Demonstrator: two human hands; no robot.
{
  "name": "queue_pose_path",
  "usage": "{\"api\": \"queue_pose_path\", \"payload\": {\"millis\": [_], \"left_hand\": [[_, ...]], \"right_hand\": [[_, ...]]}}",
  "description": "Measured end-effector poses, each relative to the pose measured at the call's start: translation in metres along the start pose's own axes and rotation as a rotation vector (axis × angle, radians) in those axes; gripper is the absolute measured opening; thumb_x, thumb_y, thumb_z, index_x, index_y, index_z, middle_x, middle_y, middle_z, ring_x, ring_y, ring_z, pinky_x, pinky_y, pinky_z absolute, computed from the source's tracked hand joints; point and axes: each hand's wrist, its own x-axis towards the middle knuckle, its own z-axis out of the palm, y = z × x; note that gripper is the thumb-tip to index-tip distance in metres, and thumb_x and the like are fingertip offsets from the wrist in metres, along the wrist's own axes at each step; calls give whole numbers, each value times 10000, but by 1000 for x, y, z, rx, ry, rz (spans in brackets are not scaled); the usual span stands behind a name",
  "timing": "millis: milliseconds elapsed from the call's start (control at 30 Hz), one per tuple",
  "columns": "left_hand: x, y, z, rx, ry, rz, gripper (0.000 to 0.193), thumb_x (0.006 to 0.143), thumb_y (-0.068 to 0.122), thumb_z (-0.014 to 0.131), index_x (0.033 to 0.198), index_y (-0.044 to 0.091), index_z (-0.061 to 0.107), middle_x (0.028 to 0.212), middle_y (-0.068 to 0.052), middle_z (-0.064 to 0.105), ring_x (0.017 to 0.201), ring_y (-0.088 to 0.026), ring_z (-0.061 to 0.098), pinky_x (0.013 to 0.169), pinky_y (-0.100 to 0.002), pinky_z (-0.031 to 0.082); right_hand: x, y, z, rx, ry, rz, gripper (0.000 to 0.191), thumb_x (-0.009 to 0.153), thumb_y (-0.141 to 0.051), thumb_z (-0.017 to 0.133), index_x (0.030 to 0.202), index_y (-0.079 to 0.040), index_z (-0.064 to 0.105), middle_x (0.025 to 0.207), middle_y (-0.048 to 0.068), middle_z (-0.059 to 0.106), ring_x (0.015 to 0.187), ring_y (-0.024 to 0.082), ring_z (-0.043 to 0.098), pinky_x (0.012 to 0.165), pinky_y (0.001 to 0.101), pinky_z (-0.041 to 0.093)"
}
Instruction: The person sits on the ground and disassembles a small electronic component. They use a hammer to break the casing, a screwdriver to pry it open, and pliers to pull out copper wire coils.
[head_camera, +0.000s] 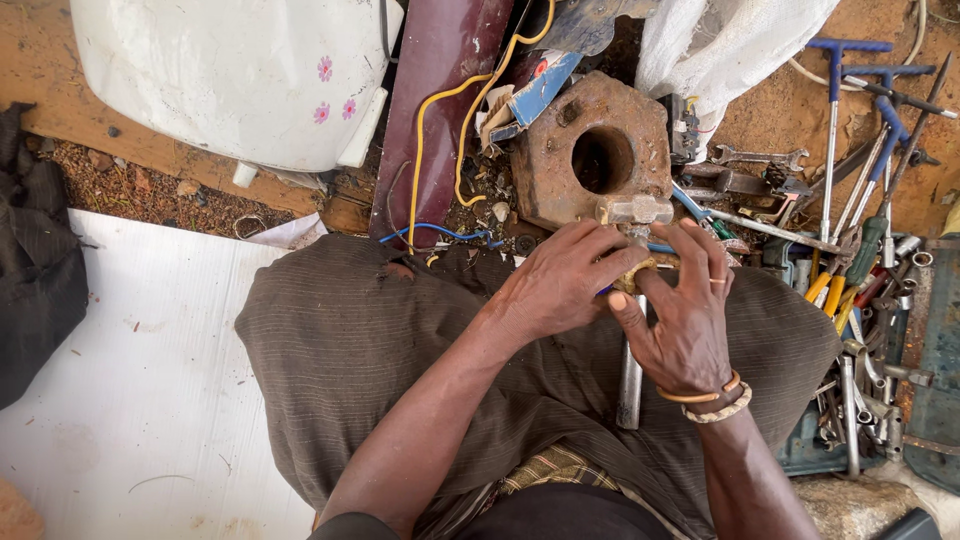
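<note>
A head-worn camera looks down at a person sitting on the ground, lap covered in brown striped cloth (400, 350).

At the far left a dark cloth bundle (35, 260) lies beside a white sheet (140, 400) spread over the ground. Above it, towards the top edge, sits a white plastic casing with small pink flowers (240, 70), and next to that a dark red panel (440, 90) with yellow wire (425, 130) and blue wire (430, 232) trailing over it.

In the middle, just beyond the knees, lies a rusty metal block with a round hole (590, 150).

The left hand (560, 285) reaches in from the lower left, forearm across the lap, fingers curled closed around a small brownish part (633, 275) held over the lap just in front of the block. What the part is cannot be told; it is mostly hidden. It looks small, hard and light, so a fingertip pinch suits it. A grey metal rod (630, 380) runs down from under the hands along the lap; it seems stiff and heavier, and best gripped along its shaft.

The right hand (685, 320), wearing a ring and wrist bangles, meets the left, thumb pressed to the part and fingers half spread above it.

On the right lies a heap of hand tools (860, 270): blue T-handled wrenches (835, 90), spanners, screwdrivers.
</note>
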Motion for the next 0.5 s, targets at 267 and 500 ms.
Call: {"api": "queue_pose_path", "payload": {"millis": [267,500], "left_hand": [[2,-9,4,-288,4,-198,615,859,429,818,1300,36,646,1187,-136,686,1076,-299,679,925,-407,548],[-4,-19,21,-725,-125,-567,568,1002,562,586,1154,42,761,899,-57,720,830,-131,618,746,-320,524]], "right_hand": [[-19,-2,18,1024,258,368,567,926,-156,808,1382,-41,492,1406,137,593,1316,240,627,1087,331,603],[-23,-5,42,745,367,351,426,945,-31,804,1304,9,579,1378,159,578,1228,259,682,1022,353,650]]}}
